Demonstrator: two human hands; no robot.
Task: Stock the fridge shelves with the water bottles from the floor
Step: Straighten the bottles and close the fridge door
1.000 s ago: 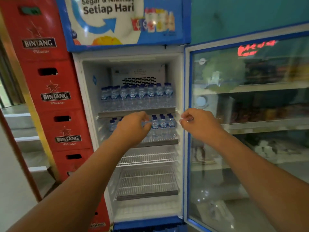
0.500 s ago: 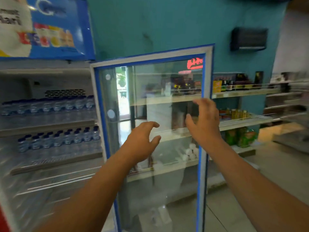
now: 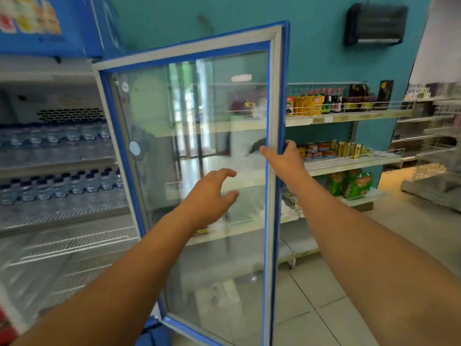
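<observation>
Right hand (image 3: pixel 287 158) grips glass fridge door (image 3: pixel 199 146) edge; left hand (image 3: pixel 212 196) spread, empty.

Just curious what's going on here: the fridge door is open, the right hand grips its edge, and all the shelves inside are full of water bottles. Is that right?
Not quite. Only the top two shelves hold bottles; the wire shelves below them are bare, as the head view shows. The rest holds: the door is open and the right hand grips its edge.
</observation>
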